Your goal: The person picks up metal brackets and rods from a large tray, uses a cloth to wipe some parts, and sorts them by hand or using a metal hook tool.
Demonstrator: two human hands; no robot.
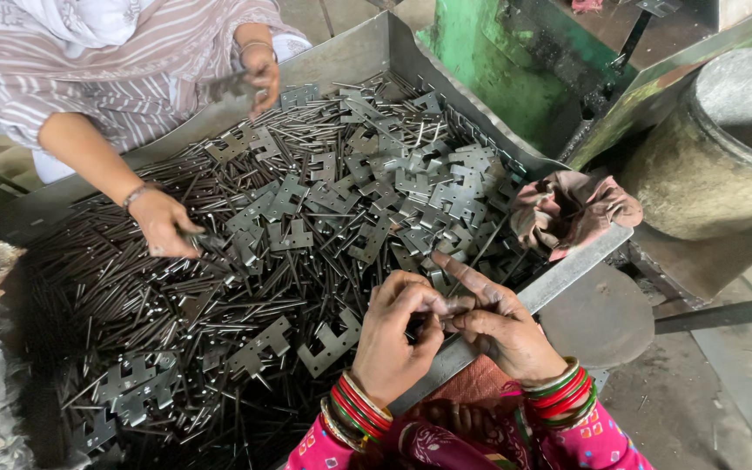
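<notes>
One wide sheet-metal tray [341, 57] holds countless thin dark pins [132, 287] and flat notched steel plates [332, 344]. Two hands meet at its near rim: left hand [398, 335] and right hand [502, 326] pinch one small metal piece [456, 306] between fingertips. One crumpled rag [567, 209] lies beside.

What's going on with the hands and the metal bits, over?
Left hand and right hand together, pinching a small metal piece over the tray's rim. Tray full of thin pins and flat plates. Co-worker's hand picking opposite.
</notes>
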